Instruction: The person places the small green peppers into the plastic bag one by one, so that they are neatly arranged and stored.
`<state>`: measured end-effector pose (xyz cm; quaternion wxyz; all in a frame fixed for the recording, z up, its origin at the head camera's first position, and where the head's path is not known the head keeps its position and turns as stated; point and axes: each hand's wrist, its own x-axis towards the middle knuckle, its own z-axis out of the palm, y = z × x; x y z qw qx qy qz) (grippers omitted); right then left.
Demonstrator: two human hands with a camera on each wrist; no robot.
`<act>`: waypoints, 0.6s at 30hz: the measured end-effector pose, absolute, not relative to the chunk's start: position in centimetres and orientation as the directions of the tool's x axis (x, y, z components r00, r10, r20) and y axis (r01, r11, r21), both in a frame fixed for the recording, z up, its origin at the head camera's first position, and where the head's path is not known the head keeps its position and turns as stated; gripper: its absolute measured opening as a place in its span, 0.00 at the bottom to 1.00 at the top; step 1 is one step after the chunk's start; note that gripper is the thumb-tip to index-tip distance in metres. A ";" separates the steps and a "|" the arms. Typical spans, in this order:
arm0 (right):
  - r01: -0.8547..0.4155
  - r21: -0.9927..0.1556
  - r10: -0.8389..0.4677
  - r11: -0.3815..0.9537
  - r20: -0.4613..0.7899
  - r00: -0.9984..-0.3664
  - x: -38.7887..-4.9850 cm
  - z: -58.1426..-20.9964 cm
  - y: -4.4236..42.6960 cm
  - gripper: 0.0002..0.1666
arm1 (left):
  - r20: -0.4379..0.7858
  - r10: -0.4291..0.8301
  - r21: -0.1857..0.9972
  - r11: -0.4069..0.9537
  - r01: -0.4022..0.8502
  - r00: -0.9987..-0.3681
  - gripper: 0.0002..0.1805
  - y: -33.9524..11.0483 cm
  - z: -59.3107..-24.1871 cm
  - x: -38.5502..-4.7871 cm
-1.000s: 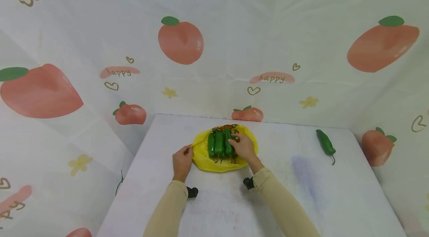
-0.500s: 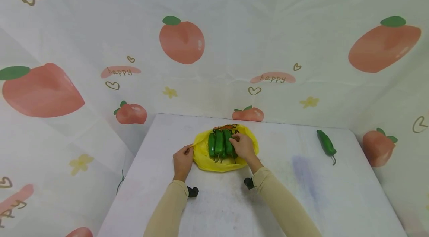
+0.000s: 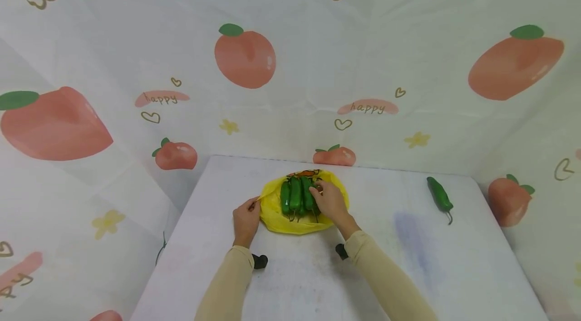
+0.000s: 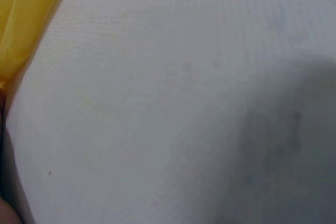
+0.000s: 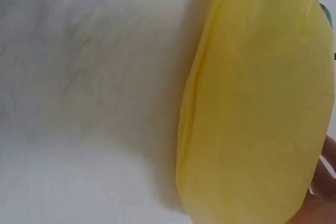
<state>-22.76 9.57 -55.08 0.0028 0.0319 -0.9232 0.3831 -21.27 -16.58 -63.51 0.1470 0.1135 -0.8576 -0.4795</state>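
Note:
A yellow plastic bag [image 3: 290, 227] lies spread on the white table in the head view, its mouth facing up. Several green peppers [image 3: 295, 195] sit side by side inside it, stems toward the person. My left hand [image 3: 246, 221] pinches the bag's left rim. Over the bag's right part, my right hand [image 3: 331, 204] has curled fingers on the rightmost pepper, which it partly hides. The yellow side of the bag [image 5: 257, 108] fills much of the right wrist view, with some fingers [image 5: 324, 182] at its edge. Only a bag corner [image 4: 23, 19] enters the left wrist view.
Another green pepper [image 3: 439, 195] lies alone at the right of the table [image 3: 299, 285]. Printed fabric walls [image 3: 290, 129] stand behind and at both sides. Black wrist devices [image 3: 260, 261] sit under the cuffs.
The right wrist has shifted slightly to the right and down, while the right fingers stay at the rightmost pepper. The left hand keeps its hold on the bag's rim.

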 end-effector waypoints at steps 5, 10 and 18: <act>-0.148 -0.569 -0.120 0.809 0.087 -0.989 -22.4 -54.8 9.9 0.31 | 0.160 -0.342 0.859 0.511 -0.040 -0.926 0.12 -16.7 -63.9 -21.4; -0.212 -0.424 -0.163 0.881 0.150 -0.975 -22.0 -54.7 10.2 0.35 | 0.167 -0.339 0.856 0.516 -0.034 -0.926 0.13 -16.7 -64.1 -21.4; -0.219 -0.335 -0.182 0.916 0.139 -0.973 -22.1 -54.6 11.4 0.42 | 0.190 -0.338 0.850 0.527 -0.018 -0.922 0.12 -16.8 -64.0 -21.5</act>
